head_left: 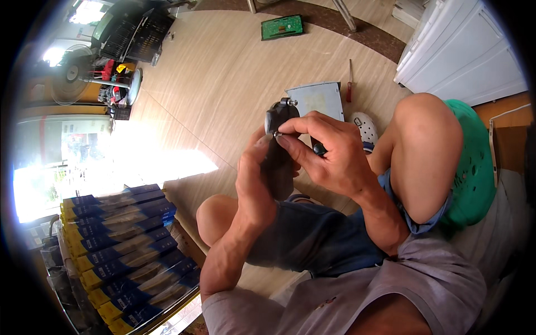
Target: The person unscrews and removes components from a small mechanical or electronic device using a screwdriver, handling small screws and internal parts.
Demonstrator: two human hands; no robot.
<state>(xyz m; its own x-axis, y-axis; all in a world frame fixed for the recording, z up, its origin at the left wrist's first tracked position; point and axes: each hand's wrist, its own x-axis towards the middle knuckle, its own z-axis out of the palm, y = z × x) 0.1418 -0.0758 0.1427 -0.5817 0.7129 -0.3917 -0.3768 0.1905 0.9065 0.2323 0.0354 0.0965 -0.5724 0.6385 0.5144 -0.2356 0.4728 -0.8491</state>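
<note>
My left hand is wrapped round a dark grey, rounded device, held upright above my lap. I cannot make out its exact kind. A short metal post sticks out at its top. At the device's upper edge, my right hand pinches a small silvery, screw-like part between thumb and forefinger. Under the curled fingers of that hand a dark rounded end shows; the rest of it is hidden by the hand.
On the floor ahead lie a grey flat panel, a red-handled screwdriver and a green circuit board. Blue-and-yellow boxes stand at left, a green stool at right. A fan stands far left, a white cabinet far right.
</note>
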